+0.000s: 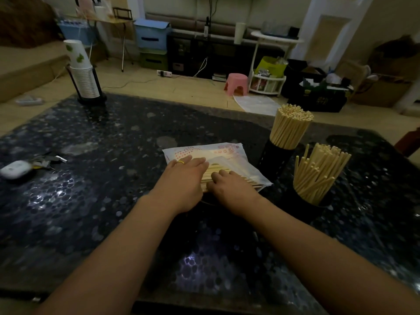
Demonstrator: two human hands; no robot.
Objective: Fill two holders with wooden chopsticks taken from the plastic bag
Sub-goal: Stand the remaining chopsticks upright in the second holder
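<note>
Two holders (276, 159) (305, 204) part-filled; refill step under way.
Left hand (185, 176) flat on plastic bag (227, 153), right hand (227, 186) curled on chopsticks (216, 172); next, lift a bundle.

Home living room; pink stool (236, 84); storage boxes (151, 34).

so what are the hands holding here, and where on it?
Both the left hand and right hand rest on the chopsticks at the plastic bag opening, near ends. A closed grip cannot be told.

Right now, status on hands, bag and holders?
Left hand and right hand on chopsticks at plastic bag. Far holder packed, near holder partly filled. Nothing in the way.
</note>
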